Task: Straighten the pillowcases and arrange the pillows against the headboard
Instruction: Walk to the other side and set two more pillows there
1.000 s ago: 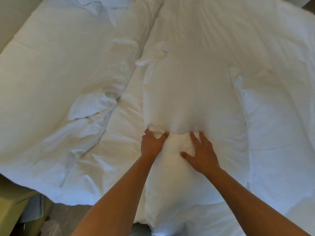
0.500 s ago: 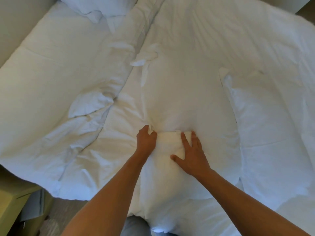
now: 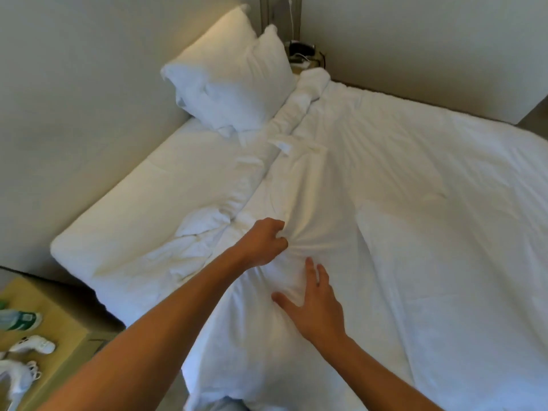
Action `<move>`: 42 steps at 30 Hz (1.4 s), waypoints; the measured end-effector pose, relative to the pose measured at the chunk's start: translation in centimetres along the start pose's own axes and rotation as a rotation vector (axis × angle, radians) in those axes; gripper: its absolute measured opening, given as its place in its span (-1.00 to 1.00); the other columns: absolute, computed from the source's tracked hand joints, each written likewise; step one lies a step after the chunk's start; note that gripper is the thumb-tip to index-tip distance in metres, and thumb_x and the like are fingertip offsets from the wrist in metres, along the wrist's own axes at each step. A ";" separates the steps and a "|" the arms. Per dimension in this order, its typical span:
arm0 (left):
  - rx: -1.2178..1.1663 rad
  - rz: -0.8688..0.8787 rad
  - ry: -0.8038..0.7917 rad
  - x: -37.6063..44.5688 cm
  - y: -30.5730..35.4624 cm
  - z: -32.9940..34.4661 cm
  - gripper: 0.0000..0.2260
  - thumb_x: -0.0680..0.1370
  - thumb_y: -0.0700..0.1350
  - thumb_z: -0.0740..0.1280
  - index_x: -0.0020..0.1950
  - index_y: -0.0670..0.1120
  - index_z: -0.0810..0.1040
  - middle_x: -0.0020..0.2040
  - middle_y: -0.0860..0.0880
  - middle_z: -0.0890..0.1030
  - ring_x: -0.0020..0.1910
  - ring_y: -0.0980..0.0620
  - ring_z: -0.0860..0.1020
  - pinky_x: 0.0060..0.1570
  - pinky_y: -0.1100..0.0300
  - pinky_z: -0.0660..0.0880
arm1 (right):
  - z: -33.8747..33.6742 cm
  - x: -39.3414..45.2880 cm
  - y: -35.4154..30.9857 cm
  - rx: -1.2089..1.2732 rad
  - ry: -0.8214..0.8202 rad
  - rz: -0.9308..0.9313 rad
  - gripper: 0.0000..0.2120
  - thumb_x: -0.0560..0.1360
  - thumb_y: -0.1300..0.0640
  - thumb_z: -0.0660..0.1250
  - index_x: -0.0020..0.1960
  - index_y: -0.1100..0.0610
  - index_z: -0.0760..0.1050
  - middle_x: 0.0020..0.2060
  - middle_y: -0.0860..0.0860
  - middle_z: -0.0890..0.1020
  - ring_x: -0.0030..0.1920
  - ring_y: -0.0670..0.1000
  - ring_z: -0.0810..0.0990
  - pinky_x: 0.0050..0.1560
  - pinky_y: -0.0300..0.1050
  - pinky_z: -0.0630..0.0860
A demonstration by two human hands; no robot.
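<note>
Bedding fills most of the view: a white bed (image 3: pixel 142 209) with rumpled sheets runs along a pale headboard (image 3: pixel 89 99) on the left. Across the middle lies a long white pillow (image 3: pixel 314 203), flat on the mattress and well away from the headboard, its near end hanging over the bed's edge. A second flat pillow (image 3: pixel 444 262) lies just beside it on the right. Two more pillows (image 3: pixel 234 81) stand propped against the headboard at the far corner, close to a bedside stand (image 3: pixel 305 56) with cables. At lower left sits a yellowish table (image 3: pixel 59 318) holding small white and green items, too blurred to name. The left hand (image 3: pixel 264 241) has its fingers curled, bunching the pillowcase fabric so creases fan out from it. The right hand (image 3: pixel 314 307) rests flat on the same pillow, fingers spread, thumb out to the side.
</note>
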State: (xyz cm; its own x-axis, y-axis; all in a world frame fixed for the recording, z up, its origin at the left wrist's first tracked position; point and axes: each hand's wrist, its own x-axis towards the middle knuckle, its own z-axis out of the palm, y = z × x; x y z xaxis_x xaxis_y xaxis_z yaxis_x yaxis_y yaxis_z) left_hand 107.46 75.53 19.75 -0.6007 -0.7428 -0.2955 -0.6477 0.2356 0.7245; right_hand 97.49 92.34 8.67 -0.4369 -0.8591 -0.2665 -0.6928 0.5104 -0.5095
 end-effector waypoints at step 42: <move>0.250 0.169 0.182 -14.2 -8.9 -13.4 -0.93 0.58 -0.04 0.42 -0.05 -0.02 0.64 -0.25 0.02 0.62 -0.21 -0.02 0.58 -0.21 0.12 0.43 | -10.3 -1.8 -13.5 -0.193 -0.014 -0.505 -0.66 0.52 -0.29 0.38 -0.23 -0.13 0.34 -0.32 -0.12 0.51 -0.29 -0.01 0.50 -0.34 -0.09 0.29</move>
State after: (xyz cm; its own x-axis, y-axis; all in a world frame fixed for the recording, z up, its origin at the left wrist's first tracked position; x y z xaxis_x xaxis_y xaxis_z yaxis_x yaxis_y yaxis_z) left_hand 128.02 75.56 25.82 -0.6302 -0.7746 -0.0521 -0.6545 0.4940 0.5723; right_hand 101.69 87.41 24.47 -0.0159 -0.9991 -0.0390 -0.9082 0.0307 -0.4174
